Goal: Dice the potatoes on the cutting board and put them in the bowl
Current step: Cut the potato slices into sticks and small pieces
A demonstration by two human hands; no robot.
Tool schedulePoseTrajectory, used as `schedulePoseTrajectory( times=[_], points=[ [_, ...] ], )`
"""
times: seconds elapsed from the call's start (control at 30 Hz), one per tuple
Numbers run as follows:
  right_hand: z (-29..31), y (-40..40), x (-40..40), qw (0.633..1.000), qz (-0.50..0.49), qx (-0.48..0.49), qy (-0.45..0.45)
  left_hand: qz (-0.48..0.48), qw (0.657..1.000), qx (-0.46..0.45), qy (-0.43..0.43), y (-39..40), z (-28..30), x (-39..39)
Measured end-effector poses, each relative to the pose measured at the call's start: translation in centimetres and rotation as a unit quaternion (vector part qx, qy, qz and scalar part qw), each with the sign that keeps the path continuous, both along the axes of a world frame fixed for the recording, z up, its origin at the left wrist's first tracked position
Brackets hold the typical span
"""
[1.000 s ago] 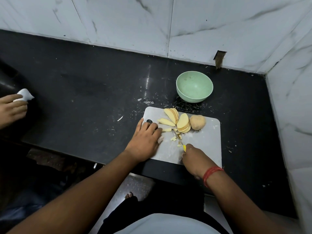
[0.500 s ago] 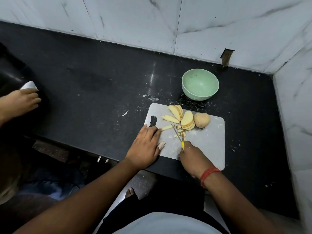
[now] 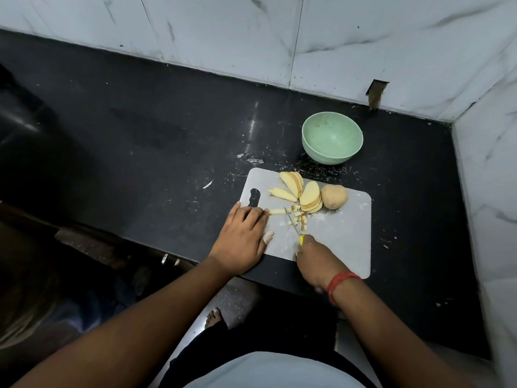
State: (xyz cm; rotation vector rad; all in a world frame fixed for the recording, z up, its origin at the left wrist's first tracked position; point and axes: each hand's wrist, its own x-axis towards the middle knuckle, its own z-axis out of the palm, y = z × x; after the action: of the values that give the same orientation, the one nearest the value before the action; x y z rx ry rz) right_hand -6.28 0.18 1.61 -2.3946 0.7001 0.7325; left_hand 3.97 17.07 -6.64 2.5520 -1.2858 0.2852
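A grey cutting board [image 3: 344,236] lies on the black counter. On it are fanned potato slices [image 3: 293,184], a stack of slices [image 3: 310,198], a whole unpeeled potato piece [image 3: 334,196] and small cut bits [image 3: 302,219]. My left hand [image 3: 243,239] lies flat on the board's left edge, fingertips pinning a potato strip [image 3: 277,211]. My right hand [image 3: 316,259] grips a yellow-handled knife [image 3: 293,225] whose blade crosses the strip. The green bowl [image 3: 332,137] beyond the board holds nothing.
White marble walls close the back and right side [image 3: 486,169]. The black counter [image 3: 156,141] stretches left, dusted with crumbs near the board. A dark rounded object [image 3: 19,127] sits at the far left. The counter's front edge runs under my wrists.
The other person's hand at the left has gone out of view. My knife has worked along the strip, leaving more small bits. The camera has shifted, so everything sits further right.
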Motion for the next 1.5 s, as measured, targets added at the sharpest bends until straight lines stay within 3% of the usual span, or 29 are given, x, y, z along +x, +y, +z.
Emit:
schedulePoseTrajectory(
  times=[0.13,0.27,0.53,0.83,1.03,1.3,1.5],
  points=[
    [0.3,-0.1,-0.5,1.000,-0.029,0.007,-0.006,0.002,1.000,0.002,-0.003,0.0,-0.1,0.0],
    [1.3,0.4,-0.3,0.997,-0.029,0.014,-0.072,0.001,1.000,-0.002,-0.003,0.0,-0.1,0.0],
    [0.8,1.4,1.5,1.000,0.014,0.006,-0.001,0.001,1.000,-0.003,-0.007,0.0,-0.4,0.1],
    [0.4,1.2,-0.7,1.000,0.019,-0.018,0.017,0.006,1.000,0.000,-0.006,0.0,-0.2,-0.1],
    [1.9,1.5,0.2,0.999,-0.017,0.015,-0.040,0.012,1.000,-0.011,0.000,0.1,-0.1,-0.2],
    [1.0,2.2,1.8,1.000,0.027,0.005,-0.004,0.010,1.000,0.000,-0.002,0.1,0.0,-0.1],
    [0.6,1.8,0.4,1.000,0.000,0.013,0.016,0.013,1.000,0.002,0.000,0.1,-0.1,-0.1]
  ],
)
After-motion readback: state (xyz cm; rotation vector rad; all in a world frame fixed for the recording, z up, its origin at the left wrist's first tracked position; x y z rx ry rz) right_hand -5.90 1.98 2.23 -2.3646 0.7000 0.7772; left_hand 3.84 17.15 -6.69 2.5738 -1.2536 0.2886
